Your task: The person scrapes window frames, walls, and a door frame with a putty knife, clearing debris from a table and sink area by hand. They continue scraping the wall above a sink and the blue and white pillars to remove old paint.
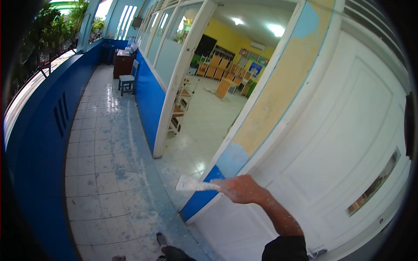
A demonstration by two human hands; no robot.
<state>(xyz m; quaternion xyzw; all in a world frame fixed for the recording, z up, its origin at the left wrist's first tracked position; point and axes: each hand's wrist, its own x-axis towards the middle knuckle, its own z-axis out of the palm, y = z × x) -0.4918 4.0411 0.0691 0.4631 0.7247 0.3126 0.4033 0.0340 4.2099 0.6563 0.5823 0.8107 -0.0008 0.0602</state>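
Note:
My right hand [237, 189] is closed around the handle of a white, paint-covered scraper-like tool [193, 184]. The tool's flat end points left, in front of the doorway floor. Behind the hand stands a narrow wall strip [278, 82], beige with light blue patches and a dark blue lower part [202, 200]. White specks dot the forearm below the black sleeve. My left hand is out of view.
A white panelled door [339, 126] fills the right side. An open doorway shows a classroom with stacked desks [217, 67]. Along the tiled corridor [100, 174] run a blue low wall [48, 143], a chair [127, 79] and a brown desk [123, 63].

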